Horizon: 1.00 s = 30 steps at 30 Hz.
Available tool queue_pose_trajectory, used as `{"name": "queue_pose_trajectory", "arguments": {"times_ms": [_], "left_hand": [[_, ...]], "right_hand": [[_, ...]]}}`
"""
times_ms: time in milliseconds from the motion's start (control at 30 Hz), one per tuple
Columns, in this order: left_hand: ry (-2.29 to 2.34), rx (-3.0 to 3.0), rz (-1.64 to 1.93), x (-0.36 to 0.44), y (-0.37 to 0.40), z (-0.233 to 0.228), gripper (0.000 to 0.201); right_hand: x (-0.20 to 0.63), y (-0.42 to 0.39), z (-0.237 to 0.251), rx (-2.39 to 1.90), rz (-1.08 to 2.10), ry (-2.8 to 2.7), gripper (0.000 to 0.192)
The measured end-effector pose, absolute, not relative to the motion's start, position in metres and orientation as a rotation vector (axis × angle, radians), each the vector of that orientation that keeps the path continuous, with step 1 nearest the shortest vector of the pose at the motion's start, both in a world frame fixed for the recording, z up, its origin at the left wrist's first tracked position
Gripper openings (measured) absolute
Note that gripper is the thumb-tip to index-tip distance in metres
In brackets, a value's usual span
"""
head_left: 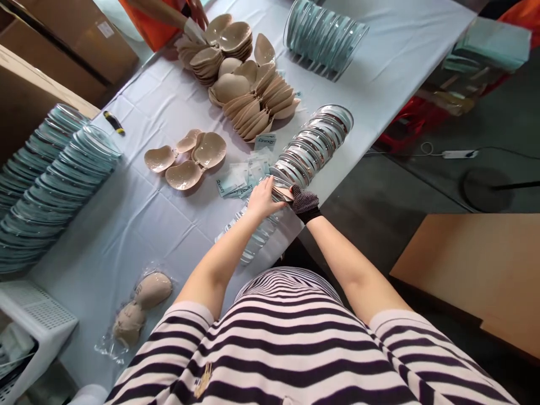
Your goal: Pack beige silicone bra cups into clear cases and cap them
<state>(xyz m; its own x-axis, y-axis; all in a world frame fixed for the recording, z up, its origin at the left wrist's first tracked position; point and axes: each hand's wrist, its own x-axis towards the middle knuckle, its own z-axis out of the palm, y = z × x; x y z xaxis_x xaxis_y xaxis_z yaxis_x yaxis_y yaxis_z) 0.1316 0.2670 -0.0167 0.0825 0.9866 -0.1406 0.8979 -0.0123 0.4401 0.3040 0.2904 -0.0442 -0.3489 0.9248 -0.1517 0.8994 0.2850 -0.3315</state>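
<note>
My bare left hand [261,199] and my right hand [304,201], in a dark dotted glove, grip opposite sides of a clear plastic case [282,193]. Something beige shows inside it. The case is at the near end of a row of filled clear cases [314,140] standing on edge. Under and beside my left forearm lies another row of clear cases [255,242], partly hidden. Small printed packets [236,183] are scattered just beyond my left hand. Several beige adhesive bra cups [210,149] lie left of them.
Stacked bra cups [248,107] spread across the far part of the white-covered table [156,225]. Rows of clear cases [54,197] stand at left and another row [324,36] at the back. A cutter [113,122], a bagged bra [143,304], cardboard [476,270] and a co-worker's arm [158,11] also show.
</note>
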Motion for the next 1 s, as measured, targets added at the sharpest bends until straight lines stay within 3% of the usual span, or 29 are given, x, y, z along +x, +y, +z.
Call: {"name": "queue_pose_trajectory", "arguments": {"times_ms": [100,233,600,733,900,1000], "left_hand": [[1.863,1.952,0.267,0.131,0.266,-0.016,0.099],[1.837,1.992,0.23,0.131,0.265,-0.016,0.099],[1.83,2.028,0.188,0.131,0.265,-0.016,0.099],[1.833,2.032,0.189,0.131,0.266,-0.017,0.099],[1.847,2.02,0.176,0.133,0.265,-0.016,0.098],[1.845,2.046,0.211,0.133,0.262,-0.015,0.091]], "right_hand": [[0.312,0.279,-0.044,-1.822,0.527,-2.351,0.05],[0.324,0.26,-0.047,-1.788,0.54,-2.35,0.037],[0.304,0.258,-0.072,-1.921,0.695,-2.113,0.038],[0.304,0.262,-0.072,-1.929,0.841,-2.072,0.035],[0.302,0.265,-0.07,-1.839,1.279,-1.732,0.031],[0.303,0.263,-0.068,-1.831,1.322,-1.679,0.03]]}}
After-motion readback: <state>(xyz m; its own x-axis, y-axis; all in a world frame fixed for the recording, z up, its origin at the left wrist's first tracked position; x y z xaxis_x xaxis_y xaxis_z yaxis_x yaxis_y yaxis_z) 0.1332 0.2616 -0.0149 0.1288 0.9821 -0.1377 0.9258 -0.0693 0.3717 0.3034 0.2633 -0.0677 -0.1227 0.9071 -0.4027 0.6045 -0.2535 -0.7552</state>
